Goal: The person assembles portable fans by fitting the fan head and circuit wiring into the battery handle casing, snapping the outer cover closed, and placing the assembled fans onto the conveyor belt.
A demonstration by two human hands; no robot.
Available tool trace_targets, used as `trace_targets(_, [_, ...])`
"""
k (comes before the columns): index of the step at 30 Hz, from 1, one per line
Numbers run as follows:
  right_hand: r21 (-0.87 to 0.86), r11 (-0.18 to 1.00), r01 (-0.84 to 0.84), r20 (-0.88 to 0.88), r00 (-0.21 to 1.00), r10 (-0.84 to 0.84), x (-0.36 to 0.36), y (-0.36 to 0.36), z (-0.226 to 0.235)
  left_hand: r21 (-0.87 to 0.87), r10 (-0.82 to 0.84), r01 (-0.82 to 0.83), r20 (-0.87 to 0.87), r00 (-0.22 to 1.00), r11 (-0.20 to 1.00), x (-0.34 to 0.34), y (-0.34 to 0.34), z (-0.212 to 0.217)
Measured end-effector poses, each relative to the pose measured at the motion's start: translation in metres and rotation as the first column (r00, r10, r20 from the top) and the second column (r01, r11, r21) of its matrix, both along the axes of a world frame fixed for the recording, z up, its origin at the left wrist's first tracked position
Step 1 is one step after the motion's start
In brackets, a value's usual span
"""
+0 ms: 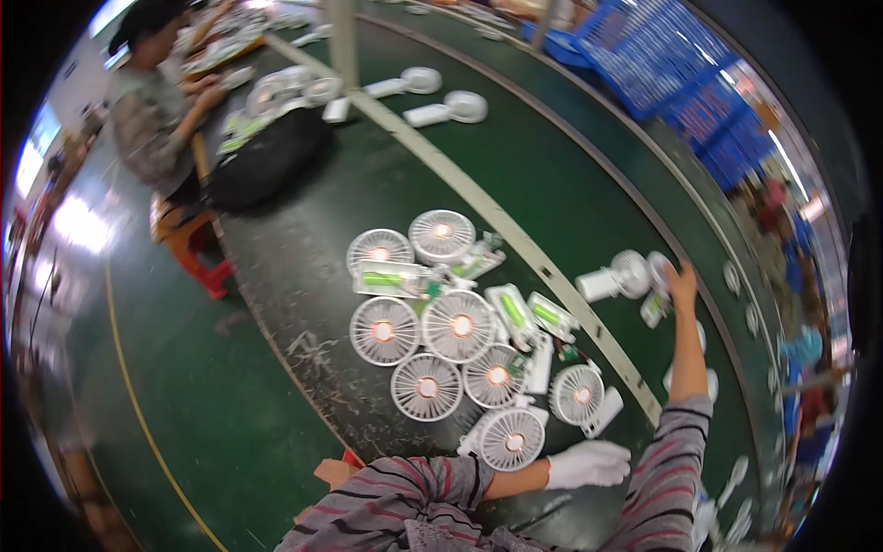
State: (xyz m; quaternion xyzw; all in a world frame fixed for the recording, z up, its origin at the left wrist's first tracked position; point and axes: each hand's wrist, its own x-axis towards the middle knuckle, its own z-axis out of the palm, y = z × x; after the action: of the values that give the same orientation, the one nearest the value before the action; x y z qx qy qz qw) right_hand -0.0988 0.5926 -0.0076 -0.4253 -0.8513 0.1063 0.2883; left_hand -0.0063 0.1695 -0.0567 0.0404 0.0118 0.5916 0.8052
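Observation:
My left hand (pixel 589 465), in a white glove, lies near the front of the dark table with its fingers stretched out. It holds nothing I can see and is nearest to a white fan (pixel 511 439). My bare right hand (pixel 682 282) reaches out over the green belt, its fingers closed on the edge of a small white handheld fan (pixel 659 270). Another handheld fan (pixel 629 273) lies just left of it. Several round white fan heads (pixel 460 326) are clustered before me, mixed with opened white handles showing green batteries (pixel 513 313).
A pale strip (pixel 497 216) divides the table from the belt. Two handheld fans (pixel 464 107) lie farther up the belt. At the far left a co-worker (pixel 152 110) sits by a black bag (pixel 267 166) and more fans. Blue crates (pixel 653 55) are stacked at the far right.

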Motion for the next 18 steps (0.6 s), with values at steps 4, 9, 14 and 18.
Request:
trace_targets(4, [-0.482, 0.870, -0.106, -0.259, 0.966, -0.026, 0.006, 0.027, -0.024, 0.053, -0.018, 0.015, 0.056, 0.998, 0.999, 0.005, -0.005, -0.007])
trace_targets(9, [-0.578, 0.782, -0.233, -0.212, 0.968, 0.132, 0.021, -0.035, -0.007, -0.025, -0.010, 0.009, -0.051, 0.999, 1.000, 0.003, -0.008, -0.002])
trace_targets(14, [-0.582, 0.781, -0.227, -0.184, 0.972, 0.145, 0.070, -0.130, 0.047, 0.011, -0.020, 0.021, -0.116, 0.993, 1.000, 0.000, -0.006, 0.002])
trace_targets(18, [-0.509, 0.806, -0.303, -0.347, 0.929, 0.130, 0.118, -0.200, 0.107, 0.051, -0.005, 0.010, -0.091, 0.996, 0.999, 0.002, 0.001, -0.004])
